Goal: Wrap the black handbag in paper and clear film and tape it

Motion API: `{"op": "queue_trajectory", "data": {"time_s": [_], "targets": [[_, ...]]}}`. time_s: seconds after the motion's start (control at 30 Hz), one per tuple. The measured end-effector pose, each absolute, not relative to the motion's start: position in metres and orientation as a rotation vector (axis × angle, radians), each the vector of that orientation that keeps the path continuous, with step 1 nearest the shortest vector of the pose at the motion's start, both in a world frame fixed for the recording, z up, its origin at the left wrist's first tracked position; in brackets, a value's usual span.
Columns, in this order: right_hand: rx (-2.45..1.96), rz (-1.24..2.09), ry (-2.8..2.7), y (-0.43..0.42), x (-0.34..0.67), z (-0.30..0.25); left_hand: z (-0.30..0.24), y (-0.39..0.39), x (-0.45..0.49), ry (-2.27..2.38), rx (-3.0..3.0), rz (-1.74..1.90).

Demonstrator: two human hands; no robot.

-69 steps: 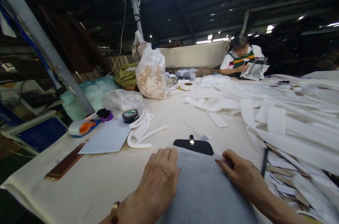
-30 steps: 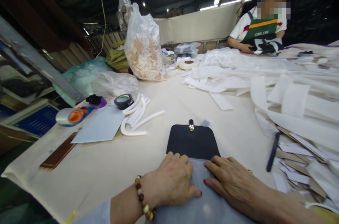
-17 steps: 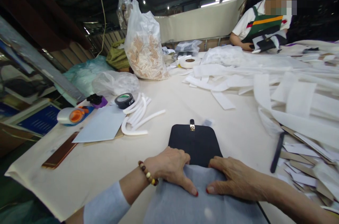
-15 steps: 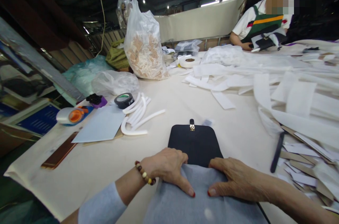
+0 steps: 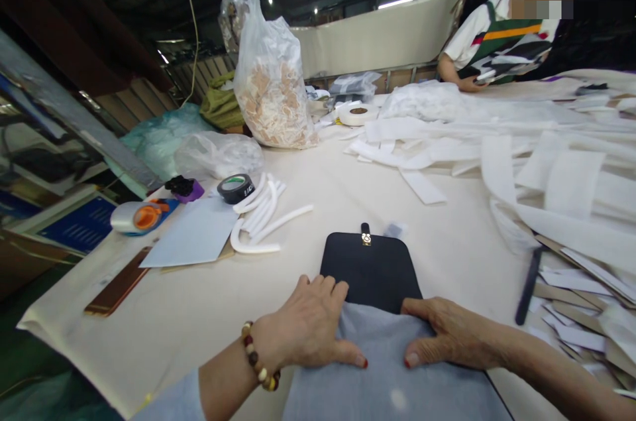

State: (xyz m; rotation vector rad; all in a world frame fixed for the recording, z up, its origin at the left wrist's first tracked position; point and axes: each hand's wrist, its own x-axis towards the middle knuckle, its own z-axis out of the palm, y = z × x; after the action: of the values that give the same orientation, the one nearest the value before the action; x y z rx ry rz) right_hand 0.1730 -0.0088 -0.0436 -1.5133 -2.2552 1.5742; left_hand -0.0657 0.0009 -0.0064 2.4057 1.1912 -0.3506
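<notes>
A black bag flap (image 5: 370,268) with a small gold clasp at its far edge lies flat in front of me. Grey-blue lining fabric (image 5: 392,388) covers the near part of the piece, down to the bottom of the view. My left hand (image 5: 313,321), with a bead bracelet on the wrist, grips the lining on the left, its thumb stretched over the fabric and its fingers at the flap's side. On the right, my right hand (image 5: 447,335) pinches the lining, thumb on top and index finger at the flap's edge. The other fingertips are hidden.
Left on the table are white tubing (image 5: 258,215), black tape (image 5: 235,188), a pale blue sheet (image 5: 191,235), a brown bar (image 5: 119,282) and a tape dispenser (image 5: 142,217). White strips (image 5: 571,182) and a dark tool (image 5: 528,285) lie right. A co-worker (image 5: 497,43) sits across.
My left hand has shifted slightly on the fabric, its fingers now more bunched and raised. My right hand stays at the right edge. The view has drifted a little; the co-worker's piece has turned.
</notes>
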Motion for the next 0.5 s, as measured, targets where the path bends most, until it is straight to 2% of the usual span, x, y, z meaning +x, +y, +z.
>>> {"op": "queue_trajectory", "data": {"time_s": [0.13,0.23,0.5], "targets": [[-1.499,1.556,-2.245,-0.010,0.175,-0.046,0.001,-0.001,-0.053,0.994,2.605,-0.318],[-1.485,1.537,-2.238,-0.013,0.175,-0.049,0.007,0.001,-0.036,0.817,2.537,-0.430],[-1.541,1.530,-2.211,-0.014,0.173,-0.052,-0.005,-0.001,-0.027,0.921,2.453,-0.427]]}}
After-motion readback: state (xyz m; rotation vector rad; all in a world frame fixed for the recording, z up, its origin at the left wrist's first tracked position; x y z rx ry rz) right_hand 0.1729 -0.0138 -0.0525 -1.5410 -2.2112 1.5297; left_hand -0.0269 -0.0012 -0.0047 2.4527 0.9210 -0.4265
